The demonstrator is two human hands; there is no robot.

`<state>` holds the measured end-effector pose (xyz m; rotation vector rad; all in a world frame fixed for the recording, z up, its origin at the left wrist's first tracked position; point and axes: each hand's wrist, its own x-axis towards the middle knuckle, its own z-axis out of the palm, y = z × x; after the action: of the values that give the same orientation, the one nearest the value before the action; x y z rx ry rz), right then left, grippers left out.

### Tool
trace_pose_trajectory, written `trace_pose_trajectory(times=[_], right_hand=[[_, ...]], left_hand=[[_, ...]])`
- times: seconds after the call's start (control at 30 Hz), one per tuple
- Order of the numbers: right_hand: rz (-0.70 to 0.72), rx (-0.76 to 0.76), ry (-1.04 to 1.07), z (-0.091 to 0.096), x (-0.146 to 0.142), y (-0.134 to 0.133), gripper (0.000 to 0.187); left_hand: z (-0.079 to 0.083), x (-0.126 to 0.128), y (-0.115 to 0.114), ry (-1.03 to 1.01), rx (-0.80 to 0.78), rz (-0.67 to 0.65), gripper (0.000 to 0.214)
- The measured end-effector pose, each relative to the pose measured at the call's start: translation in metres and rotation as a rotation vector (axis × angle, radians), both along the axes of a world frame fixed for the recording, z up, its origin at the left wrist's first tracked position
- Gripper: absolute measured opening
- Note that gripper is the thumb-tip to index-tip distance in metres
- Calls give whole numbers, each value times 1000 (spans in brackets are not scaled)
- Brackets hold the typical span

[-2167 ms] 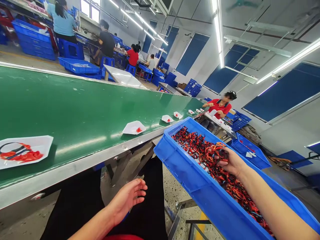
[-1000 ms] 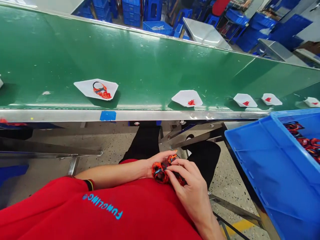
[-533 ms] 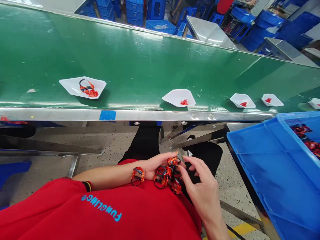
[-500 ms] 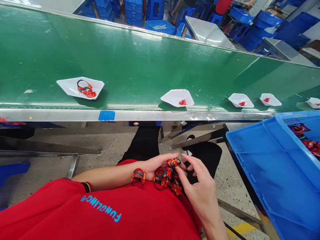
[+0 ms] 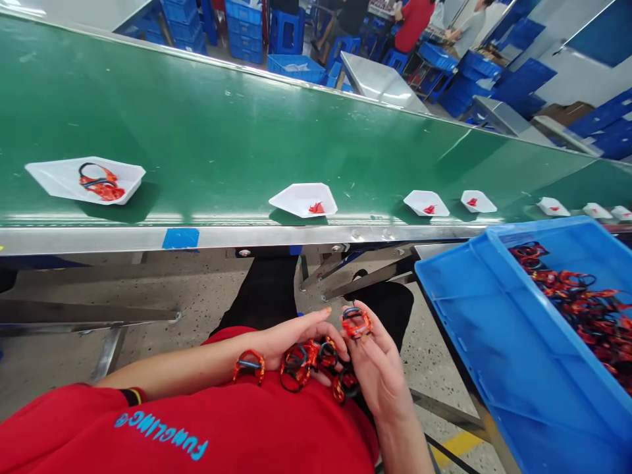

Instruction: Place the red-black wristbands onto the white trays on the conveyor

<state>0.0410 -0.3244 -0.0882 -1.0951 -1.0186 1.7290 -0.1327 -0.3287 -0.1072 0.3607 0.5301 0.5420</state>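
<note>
Orange-black loop (image 5: 356,322) shifts clear of the bunch (image 5: 310,355) to 5 o'clock, gripped by right hand (image 5: 379,368) | left hand (image 5: 289,337) cups bunch, 6 o'clock | I see one looped tray (image 5: 59,178), 9 o'clock; red-bits trays (image 5: 291,201), 12–3, lack loops | bin (image 5: 474,309) stocked, 4 o'clock

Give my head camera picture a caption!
Right hand holds an orange and black looped band; left hand holds more bands.

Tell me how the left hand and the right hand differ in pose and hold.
Hold: the left hand cups several bands, while the right hand holds up one band.
Pose: the left hand reaches sideways in front of the shirt; the right hand points away from the body.
Place: the right hand is nearer the bin than the left hand.
Both are bare.
</note>
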Motion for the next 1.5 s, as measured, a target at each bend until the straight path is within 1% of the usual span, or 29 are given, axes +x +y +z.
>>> trace_pose_trajectory(times=[0.07, 0.13, 0.23, 0.3, 0.43, 0.57, 0.63, 0.7, 0.77, 0.83, 0.87, 0.93, 1.0, 1.03, 1.1, 1.13, 1.17, 1.2, 1.23, 1.27, 1.33, 1.37, 1.43, 1.47, 1.5], right_hand=[[-30, -44, 131, -7, 1, 3, 43], [-45, -71, 192, -17, 1, 4, 42], [-84, -83, 209, -30, 1, 0, 40], [-107, -82, 205, -36, 1, -2, 41], [-95, -108, 259, -38, -1, -1, 43], [-82, -126, 306, -38, -3, 3, 43], [-73, -111, 293, -36, -4, 6, 42], [-47, -73, 236, -29, -7, 13, 42], [13, 7, 121, -14, -15, 26, 44], [134, 166, -68, 6, -31, 45, 44], [198, 287, -186, 18, -43, 56, 44], [280, 596, -409, 40, -75, 79, 41], [295, 890, -539, 57, -112, 102, 40], [298, 993, -565, 62, -130, 111, 41], [347, 1102, -589, 70, -158, 126, 45], [377, 1124, -597, 73, -165, 131, 48], [399, 1130, -604, 75, -165, 133, 50], [411, 1114, -606, 76, -159, 133, 51], [407, 1072, -607, 75, -146, 130, 50], [391, 1002, -610, 73, -128, 125, 47], [356, 798, -630, 61, -78, 106, 41], [350, 691, -642, 52, -51, 91, 39], [354, 491, -644, 26, -2, 53, 40], [367, 397, -595, 12, 17, 30, 41], [382, 292, -498, -3, 31, 7, 46]], left_hand=[[4, 1, 1, 14, 83, -54, 52], [10, 2, 2, 46, 184, -109, 44], [18, 3, 6, 81, 347, -160, 35], [21, 3, 8, 83, 412, -185, 34], [21, 3, 9, 101, 441, -217, 32], [18, 3, 9, 99, 433, -205, 32], [16, 1, 9, 90, 421, -199, 32], [15, 0, 9, 76, 406, -201, 31], [11, 0, 7, 51, 400, -217, 30], [3, 1, 5, 37, 394, -232, 31], [-2, 2, 4, 60, 385, -215, 32], [-13, 4, 2, 147, 357, -186, 29], [-21, 5, 0, 204, 338, -148, 30], [-24, 4, -1, 217, 332, -137, 31], [-25, 2, -2, 223, 324, -119, 32], [-24, 1, -3, 220, 321, -109, 32], [-22, -1, -3, 210, 321, -102, 32], [-19, -3, -3, 193, 326, -95, 32], [-16, -5, -2, 168, 339, -92, 32], [-12, -7, -1, 139, 356, -95, 32], [-4, -9, 1, 82, 394, -105, 32], [1, -10, 2, 68, 407, -117, 32], [7, -11, 5, 77, 406, -131, 31], [9, -10, 6, 87, 397, -138, 31], [10, -9, 7, 94, 386, -146, 31]])
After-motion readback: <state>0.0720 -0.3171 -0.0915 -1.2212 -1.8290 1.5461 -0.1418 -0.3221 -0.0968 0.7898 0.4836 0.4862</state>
